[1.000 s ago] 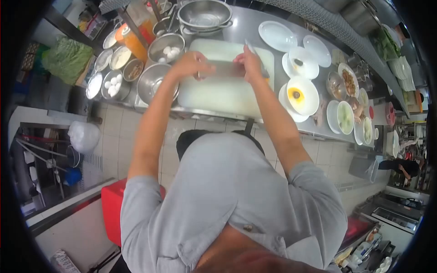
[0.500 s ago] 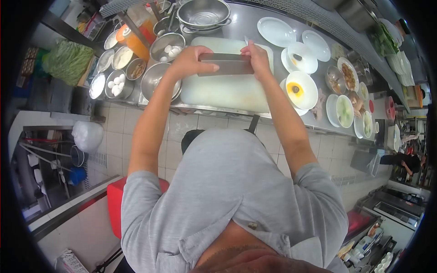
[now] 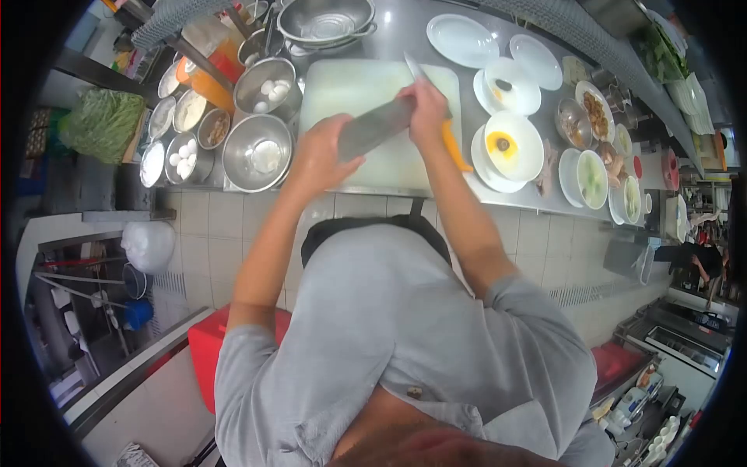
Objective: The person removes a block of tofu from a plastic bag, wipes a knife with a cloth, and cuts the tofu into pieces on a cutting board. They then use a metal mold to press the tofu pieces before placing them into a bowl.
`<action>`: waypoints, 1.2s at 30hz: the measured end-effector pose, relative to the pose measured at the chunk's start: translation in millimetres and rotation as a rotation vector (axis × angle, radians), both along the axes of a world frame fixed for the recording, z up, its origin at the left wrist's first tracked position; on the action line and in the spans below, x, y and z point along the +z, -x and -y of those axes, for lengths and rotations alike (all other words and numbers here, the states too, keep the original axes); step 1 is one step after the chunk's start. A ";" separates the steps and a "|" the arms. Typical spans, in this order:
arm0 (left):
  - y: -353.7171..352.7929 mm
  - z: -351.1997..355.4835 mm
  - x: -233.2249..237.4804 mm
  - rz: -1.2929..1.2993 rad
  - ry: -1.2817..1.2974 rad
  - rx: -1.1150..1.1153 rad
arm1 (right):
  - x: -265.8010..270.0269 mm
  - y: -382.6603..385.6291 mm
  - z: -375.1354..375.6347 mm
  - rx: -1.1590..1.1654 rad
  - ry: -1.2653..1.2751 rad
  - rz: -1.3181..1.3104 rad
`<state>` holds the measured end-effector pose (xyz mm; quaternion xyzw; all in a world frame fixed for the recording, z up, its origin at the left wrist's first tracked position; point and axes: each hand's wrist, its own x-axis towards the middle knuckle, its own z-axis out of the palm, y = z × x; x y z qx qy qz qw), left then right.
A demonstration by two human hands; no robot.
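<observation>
Over the cutting board: both hands hold a cleaver (image 3: 375,127) in the air above the white cutting board (image 3: 350,86); its blade is tilted, the near end lower and to the left.
Left hand: the left hand (image 3: 319,156) is closed on the cleaver's lower end, fingers curled over it, near the board's front edge.
Right hand: the right hand (image 3: 426,109) is closed on the cleaver's upper end, above the right half of the board. Which end is the handle is hidden by the hands.
Under the right hand: an orange strip (image 3: 455,148) lies along the board's right edge and a thin blade tip (image 3: 412,66) shows beyond the knuckles; possibly one knife with an orange handle, though the hand hides the join.
Left of the board: a steel bowl (image 3: 257,152) sits just beside it; behind that is a bowl of eggs (image 3: 266,86), and further left a second tin of eggs (image 3: 183,159) among small dishes.
Behind the board: stacked steel basins (image 3: 327,19) stand on the steel tabletop (image 3: 405,35).
Right of the board: empty white plates (image 3: 459,35), then a plate with yellow sauce (image 3: 510,144) and several filled dishes.
Far left: a green bag (image 3: 101,121) and an orange bottle (image 3: 204,78).
Far right: another person (image 3: 704,261) stands well apart from the board.
</observation>
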<state>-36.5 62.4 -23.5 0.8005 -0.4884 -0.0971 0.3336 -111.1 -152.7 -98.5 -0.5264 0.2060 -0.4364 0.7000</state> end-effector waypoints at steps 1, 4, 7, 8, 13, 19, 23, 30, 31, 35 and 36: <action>-2.9 3.9 -9.1 -0.055 -0.082 0.010 | -18.9 4.1 0.2 -0.006 0.015 -0.187; 4.8 -9.2 14.9 -0.085 -0.017 -0.003 | -28.9 -4.2 9.8 0.018 -0.087 -0.308; 41.7 -41.9 57.8 0.014 0.157 -0.013 | 96.5 28.3 -24.1 -0.037 0.277 -0.029; 42.7 -38.0 66.1 0.059 0.234 -0.009 | 107.7 28.7 -19.4 -0.028 0.292 0.112; 6.0 3.1 -1.8 -0.056 -0.021 -0.010 | -12.8 -16.5 26.3 0.058 0.025 -0.403; -15.8 5.6 -35.3 -0.033 -0.071 -0.006 | -9.2 -8.0 31.0 -0.098 0.217 -0.486; 28.4 -23.2 -36.8 -0.189 -0.110 -0.066 | 7.2 -24.8 27.9 -0.027 0.061 -0.406; -10.6 22.2 -8.2 -0.027 0.142 -0.025 | -14.2 -23.7 46.6 -0.052 0.167 -0.231; -14.8 13.6 -7.7 -0.002 0.201 -0.042 | -17.8 -26.9 36.4 -0.058 0.031 -0.059; -7.4 5.4 8.0 0.104 0.182 -0.060 | -22.1 -12.0 44.5 -0.024 0.256 0.048; -28.3 21.3 -11.4 -0.132 0.072 -0.003 | -33.5 5.1 33.5 -0.081 0.226 -0.174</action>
